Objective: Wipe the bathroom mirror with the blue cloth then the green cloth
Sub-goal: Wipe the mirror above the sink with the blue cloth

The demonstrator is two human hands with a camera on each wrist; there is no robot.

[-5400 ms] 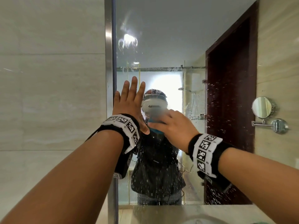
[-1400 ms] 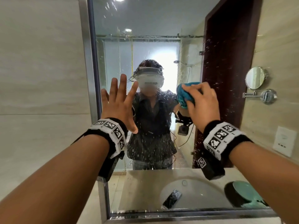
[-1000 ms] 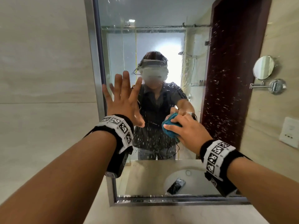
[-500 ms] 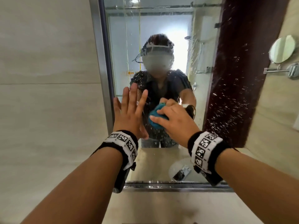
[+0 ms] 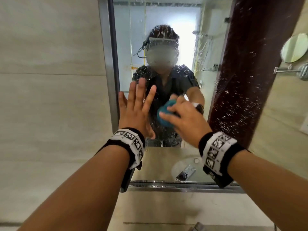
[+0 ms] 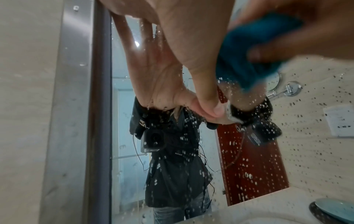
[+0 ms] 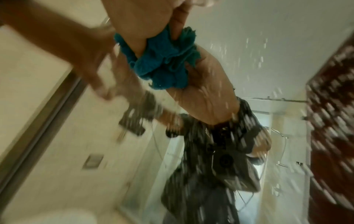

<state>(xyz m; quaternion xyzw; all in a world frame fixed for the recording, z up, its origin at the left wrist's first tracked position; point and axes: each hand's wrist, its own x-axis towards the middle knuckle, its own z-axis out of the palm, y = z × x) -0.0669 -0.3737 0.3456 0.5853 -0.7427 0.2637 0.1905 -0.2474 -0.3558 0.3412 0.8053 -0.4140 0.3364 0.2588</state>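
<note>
The bathroom mirror (image 5: 233, 97) hangs in front of me, speckled with water drops. My left hand (image 5: 136, 107) lies flat on the glass near its left edge, fingers straight and spread. Just to its right, my right hand (image 5: 183, 120) grips a bunched blue cloth (image 5: 164, 116) and presses it against the glass. The left wrist view shows the blue cloth (image 6: 249, 50) beside my left thumb (image 6: 206, 94). In the blurred right wrist view the blue cloth (image 7: 162, 60) bulges out from under my right hand (image 7: 149, 22). No green cloth is in sight.
A steel frame (image 5: 108, 64) borders the mirror, with beige tiled wall to its left. The glass reflects a dark red door, a round wall mirror (image 5: 295, 47), a sink (image 5: 186, 167) and a teal dish (image 6: 333, 212). The counter (image 5: 166, 205) lies below.
My right hand has swept the blue cloth from the upper right of the glass down and left, ending beside my left hand. The left hand has stayed flat on the mirror.
</note>
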